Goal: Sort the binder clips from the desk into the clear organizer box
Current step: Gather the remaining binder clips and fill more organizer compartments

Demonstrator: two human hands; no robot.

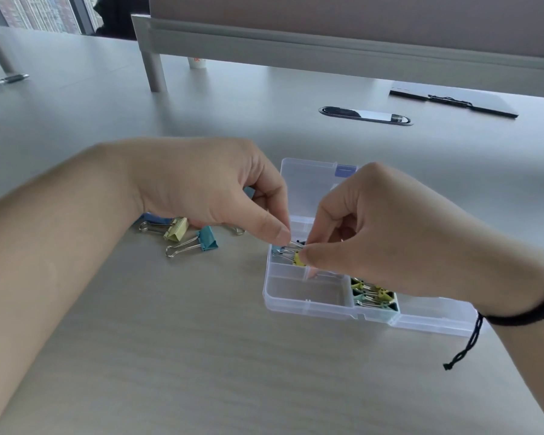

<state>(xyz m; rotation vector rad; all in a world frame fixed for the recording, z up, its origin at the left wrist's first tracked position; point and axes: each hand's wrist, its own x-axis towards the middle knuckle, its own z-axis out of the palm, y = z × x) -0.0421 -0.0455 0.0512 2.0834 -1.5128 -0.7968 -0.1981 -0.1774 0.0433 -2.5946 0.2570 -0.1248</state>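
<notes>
1. head view: left hand and right hand both pinch small clips together over the box.
2. more small clips fill a near compartment.
3. large clips lie on the desk, left of the box.

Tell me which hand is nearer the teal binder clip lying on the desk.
Left. The left hand hangs just above the teal binder clip; the right hand is over the organizer box.

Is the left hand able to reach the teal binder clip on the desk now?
Probably yes, once freed. The teal binder clip lies uncovered just below the left hand, but that hand pinches a small clip with the right hand.
</notes>
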